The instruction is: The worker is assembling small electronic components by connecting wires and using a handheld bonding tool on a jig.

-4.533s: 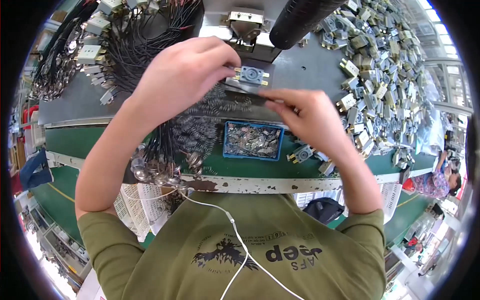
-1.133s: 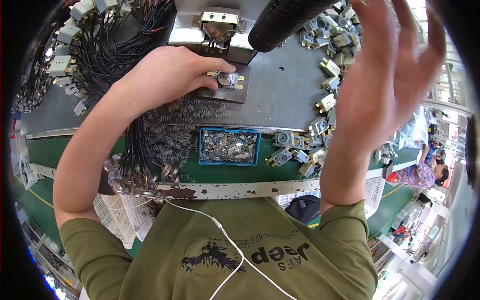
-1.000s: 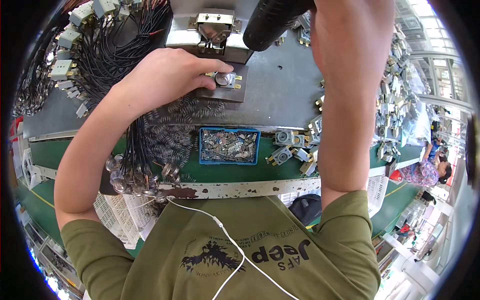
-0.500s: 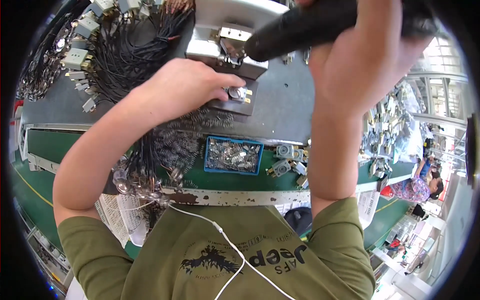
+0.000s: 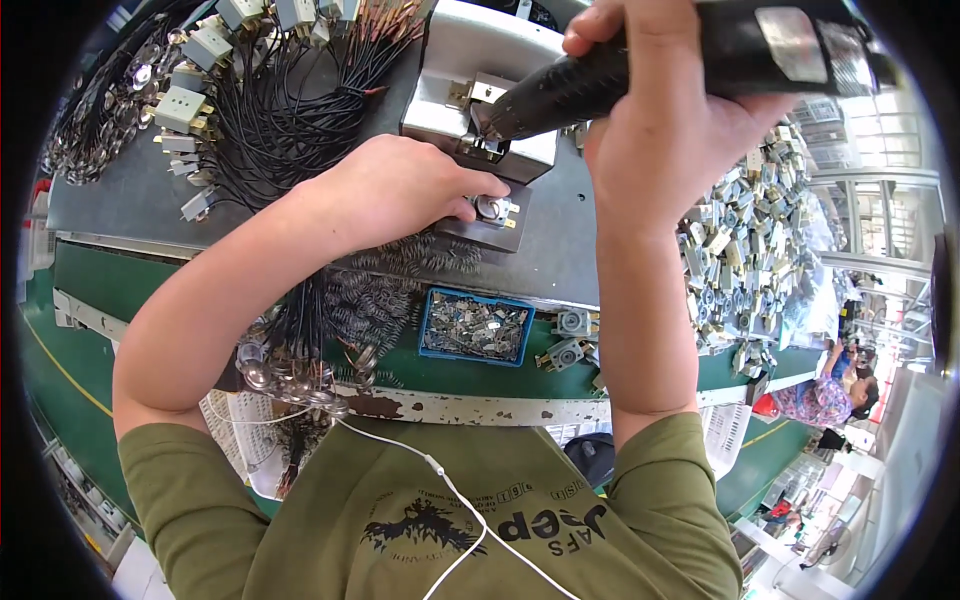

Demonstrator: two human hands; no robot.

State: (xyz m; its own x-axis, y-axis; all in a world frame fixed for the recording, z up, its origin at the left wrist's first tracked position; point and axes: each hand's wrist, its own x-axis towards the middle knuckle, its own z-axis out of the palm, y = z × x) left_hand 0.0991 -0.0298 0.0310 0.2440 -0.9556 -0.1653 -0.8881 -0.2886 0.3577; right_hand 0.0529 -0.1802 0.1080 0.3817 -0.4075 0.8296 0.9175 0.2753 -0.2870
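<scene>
My right hand (image 5: 670,150) is wrapped round a black electric screwdriver (image 5: 580,92), tilted down to the left. Its narrow end reaches into a silver metal fixture (image 5: 537,150), where a pale block part (image 5: 491,88) sits; the exact tip is hard to make out. In front of that, my left hand (image 5: 405,185) has thumb and index finger closed on the left side of a small switch-like part (image 5: 493,209) with a round metal centre and brass tabs. This part rests on the fixture's low dark plate (image 5: 495,235).
Black-wired block parts (image 5: 183,110) are heaped left of the fixture. Loose springs (image 5: 375,305) lie nearer, beside a blue tray (image 5: 475,361) of small metal pieces. More square parts (image 5: 740,250) are piled at the right. Another person (image 5: 822,400) is far right.
The view has shifted, so the bench sits slightly lower and to the right. The screwdriver's narrow end has come lower against the fixture. My left hand keeps its place at the small part.
</scene>
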